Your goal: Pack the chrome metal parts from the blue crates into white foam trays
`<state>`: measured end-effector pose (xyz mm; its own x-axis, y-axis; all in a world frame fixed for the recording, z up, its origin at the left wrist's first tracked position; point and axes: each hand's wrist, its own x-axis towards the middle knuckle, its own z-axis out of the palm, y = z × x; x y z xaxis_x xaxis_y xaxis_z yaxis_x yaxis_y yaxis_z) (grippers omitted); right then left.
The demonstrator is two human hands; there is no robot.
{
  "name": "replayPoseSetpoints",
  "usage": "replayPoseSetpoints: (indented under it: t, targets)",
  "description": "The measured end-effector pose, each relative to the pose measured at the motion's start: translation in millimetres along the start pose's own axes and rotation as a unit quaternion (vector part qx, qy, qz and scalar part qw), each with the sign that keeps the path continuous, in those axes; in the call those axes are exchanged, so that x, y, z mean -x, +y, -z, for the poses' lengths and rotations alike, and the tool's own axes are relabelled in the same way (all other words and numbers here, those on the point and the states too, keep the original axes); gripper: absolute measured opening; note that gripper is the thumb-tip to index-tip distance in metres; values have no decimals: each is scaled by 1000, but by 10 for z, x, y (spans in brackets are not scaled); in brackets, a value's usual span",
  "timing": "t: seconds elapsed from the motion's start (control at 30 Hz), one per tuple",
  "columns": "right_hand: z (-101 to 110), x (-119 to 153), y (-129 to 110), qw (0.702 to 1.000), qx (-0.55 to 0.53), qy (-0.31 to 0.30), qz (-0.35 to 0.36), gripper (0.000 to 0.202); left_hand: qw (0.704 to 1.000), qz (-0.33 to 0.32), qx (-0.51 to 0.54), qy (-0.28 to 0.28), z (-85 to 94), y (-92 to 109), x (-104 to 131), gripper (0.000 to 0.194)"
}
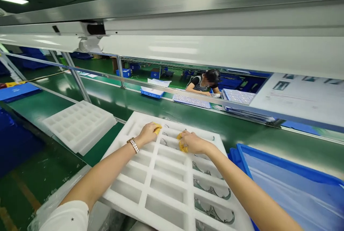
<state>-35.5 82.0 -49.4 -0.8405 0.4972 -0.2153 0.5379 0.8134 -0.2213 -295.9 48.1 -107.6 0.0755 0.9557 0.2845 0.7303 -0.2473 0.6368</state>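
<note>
A white foam tray [153, 159] with several long compartments lies before me. Shiny curved metal parts [212, 189] sit in its right-hand column, and ends of similar parts [165, 141] show in far middle compartments. My left hand [148, 133], with yellow covers on its fingertips, is closed at the far divider left of the middle column; anything in its fingers is hidden. Over the far middle compartments, my right hand [192, 142] has its yellow-covered fingers curled down. What those fingers hold, if anything, I cannot make out. Most lower middle and left compartments hold nothing visible.
Another foam tray [80, 120] lies stacked at the left. A blue bin [290, 181] with clear film stands at the right. Across the green bench [113, 102], a person [204, 82] works beside stacked sheets [239, 96]. A metal rail [161, 87] crosses ahead, under a lamp housing.
</note>
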Motion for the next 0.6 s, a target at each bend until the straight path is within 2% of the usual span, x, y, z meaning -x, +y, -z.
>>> replayPoseSetpoints:
  t: [0.2, 0.27, 0.33, 0.43, 0.5, 0.53, 0.57, 0.6]
  targets:
    - [-65, 25, -189, 994, 48, 52, -78, 20, 999, -32, -29, 5, 18, 30, -5, 30]
    - [-75, 152, -256, 991, 40, 98, -87, 16, 997, -60, -41, 9, 28, 10, 23, 31]
    - [-94, 388, -291, 981, 43, 172, -83, 15, 995, -87, -47, 3, 50, -48, 17, 35]
    - [-253, 1014, -341, 956, 45, 269, -104, 20, 993, -106, -52, 5, 96, -154, -51, 41]
    - [-541, 1622, -418, 924, 31, 343, -167, 23, 992, -107, -62, 6, 135, -203, -91, 43]
    - [-754, 1969, -476, 893, 23, 394, -216, 25, 992, -107, -69, 1, 158, -221, -104, 43]
    - [-1010, 2330, -549, 847, 18, 454, -278, 27, 991, -111, -76, -7, 183, -234, -114, 43]
    - [-1300, 2691, -639, 783, 13, 512, -352, 29, 989, -120, -82, -18, 209, -244, -126, 42]
